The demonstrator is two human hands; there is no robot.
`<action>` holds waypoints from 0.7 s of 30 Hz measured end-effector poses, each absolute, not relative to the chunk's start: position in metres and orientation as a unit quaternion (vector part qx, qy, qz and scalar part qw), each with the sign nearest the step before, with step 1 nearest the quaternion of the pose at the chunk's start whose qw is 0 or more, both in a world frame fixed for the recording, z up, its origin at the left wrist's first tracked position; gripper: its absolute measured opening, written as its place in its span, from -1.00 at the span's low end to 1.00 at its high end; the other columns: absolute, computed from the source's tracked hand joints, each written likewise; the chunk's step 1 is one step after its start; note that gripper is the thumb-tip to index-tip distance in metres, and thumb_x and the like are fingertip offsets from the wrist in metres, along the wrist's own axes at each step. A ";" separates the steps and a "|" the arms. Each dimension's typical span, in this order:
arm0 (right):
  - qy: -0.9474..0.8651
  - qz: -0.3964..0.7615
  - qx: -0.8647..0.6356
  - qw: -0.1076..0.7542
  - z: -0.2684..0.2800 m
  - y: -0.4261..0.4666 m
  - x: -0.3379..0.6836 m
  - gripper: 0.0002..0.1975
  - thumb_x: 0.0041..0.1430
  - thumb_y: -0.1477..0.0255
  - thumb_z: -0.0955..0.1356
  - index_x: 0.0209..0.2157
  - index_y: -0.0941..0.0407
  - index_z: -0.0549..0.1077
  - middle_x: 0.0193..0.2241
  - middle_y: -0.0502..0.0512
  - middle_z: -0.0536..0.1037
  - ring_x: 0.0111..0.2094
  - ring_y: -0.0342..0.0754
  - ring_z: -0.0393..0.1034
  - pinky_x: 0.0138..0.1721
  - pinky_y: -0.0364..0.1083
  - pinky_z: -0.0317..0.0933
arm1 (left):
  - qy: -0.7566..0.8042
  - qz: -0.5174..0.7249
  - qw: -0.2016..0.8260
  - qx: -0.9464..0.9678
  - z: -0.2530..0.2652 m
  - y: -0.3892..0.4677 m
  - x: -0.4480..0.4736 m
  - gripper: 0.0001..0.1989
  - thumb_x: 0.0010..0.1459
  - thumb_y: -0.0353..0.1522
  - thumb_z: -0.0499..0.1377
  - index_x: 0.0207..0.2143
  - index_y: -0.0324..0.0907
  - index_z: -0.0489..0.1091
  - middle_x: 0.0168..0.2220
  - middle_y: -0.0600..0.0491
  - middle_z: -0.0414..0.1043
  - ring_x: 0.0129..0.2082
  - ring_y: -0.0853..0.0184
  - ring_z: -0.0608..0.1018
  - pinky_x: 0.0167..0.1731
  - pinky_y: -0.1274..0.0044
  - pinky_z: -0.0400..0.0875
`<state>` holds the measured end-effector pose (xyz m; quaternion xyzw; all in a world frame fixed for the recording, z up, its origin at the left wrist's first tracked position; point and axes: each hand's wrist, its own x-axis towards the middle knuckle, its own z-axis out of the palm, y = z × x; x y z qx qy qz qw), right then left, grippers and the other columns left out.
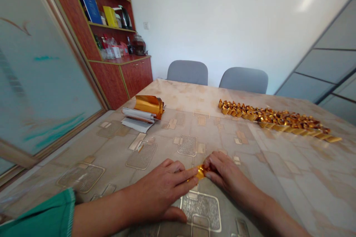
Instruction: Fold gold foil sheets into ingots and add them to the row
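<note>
A small folded piece of shiny gold foil paper (200,172) lies on the table near the front, between my two hands. My left hand (167,187) is laid flat with stretched fingers, its index and middle fingertips on the left end of the foil paper and its thumb held apart. At the other end, my right hand (219,170) has its thumb and fingers pinched on the foil. Both hands partly cover the piece, so its full shape is hidden.
A stack of gold and white foil sheets (147,109) rests at the table's left. Rows of folded gold foil pieces (278,120) stretch across the right. Beyond the patterned tablecloth (167,142) stand two grey chairs (187,72). A red cabinet (122,77) fills the back left.
</note>
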<state>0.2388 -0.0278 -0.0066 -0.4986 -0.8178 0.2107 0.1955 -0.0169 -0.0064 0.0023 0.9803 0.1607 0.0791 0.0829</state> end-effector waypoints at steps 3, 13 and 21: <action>-0.816 0.217 -0.494 0.206 -0.006 -0.029 0.239 -0.88 0.36 0.41 0.29 -0.31 0.10 0.36 -0.29 0.05 0.44 -0.23 0.00 0.29 -0.17 -0.02 0.17 | 0.157 0.079 0.083 0.981 0.004 -0.005 -0.017 -0.27 0.22 0.06 0.06 0.29 -0.17 0.14 0.28 -0.09 0.23 0.00 0.10 0.39 -0.01 0.31 0.22; -0.790 0.233 -0.530 0.202 -0.007 -0.012 0.235 -0.90 0.22 0.59 0.35 -0.34 0.12 0.42 -0.33 0.05 0.45 -0.25 0.00 0.32 -0.20 -0.05 0.15 | 0.232 0.175 0.199 0.936 -0.001 0.002 0.008 -0.82 0.34 -0.34 0.09 -0.17 -0.12 0.49 -0.07 0.08 0.52 -0.14 0.28 0.45 -0.07 0.44 0.22; -0.813 0.213 -0.481 0.252 -0.008 -0.011 0.237 -0.86 0.25 0.59 0.34 -0.38 0.10 0.36 -0.32 0.01 0.43 -0.23 -0.02 0.29 -0.21 -0.06 0.09 | 0.381 0.162 0.233 0.880 0.007 0.024 0.039 -0.77 0.02 -0.30 0.35 -0.28 -0.17 0.44 -0.22 0.04 0.38 -0.17 0.22 0.42 -0.26 0.50 0.25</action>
